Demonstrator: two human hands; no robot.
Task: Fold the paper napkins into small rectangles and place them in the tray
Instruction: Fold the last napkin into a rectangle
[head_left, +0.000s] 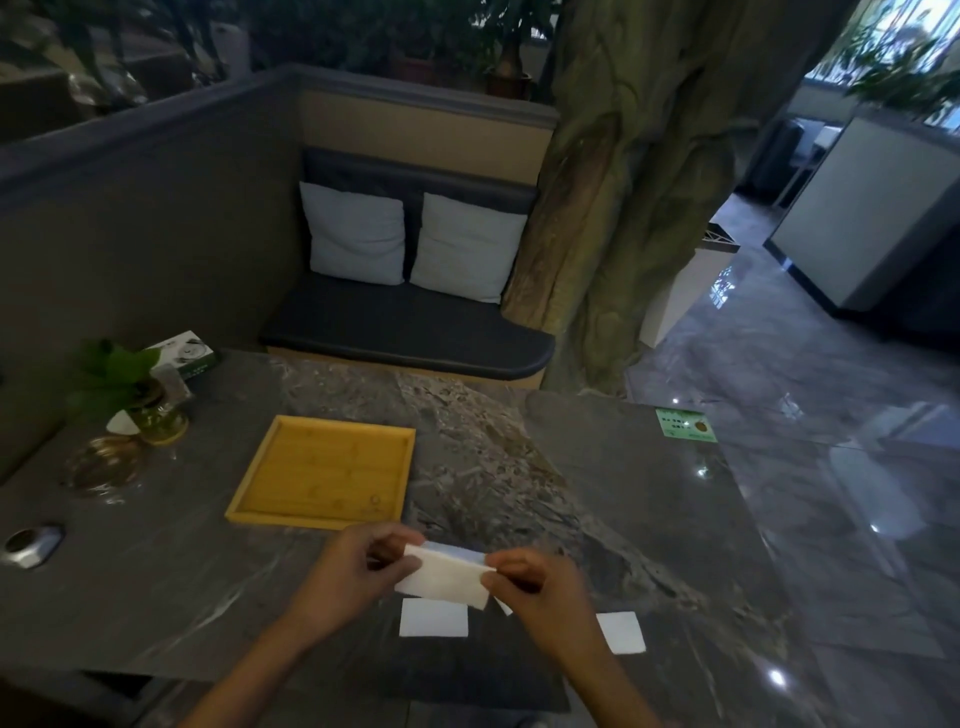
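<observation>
Both my hands hold one white paper napkin (445, 574) above the table, folded into a long strip. My left hand (358, 569) pinches its left end and my right hand (535, 587) pinches its right end. Two more white napkins lie flat on the table below: one (434, 617) under the held napkin, another (621, 631) to the right of my right wrist. A corner of a further white piece (503, 605) peeks out beside my right hand. The wooden tray (249, 491) sits just beyond my hands, to the left, with nothing in it.
A glass vase with a green plant (150, 410), a tissue box (184, 356), a glass ashtray (101, 470) and a metal fitting (31, 543) stand at the table's left. A green card (685, 424) lies at the far right edge. A bench with cushions is beyond the table.
</observation>
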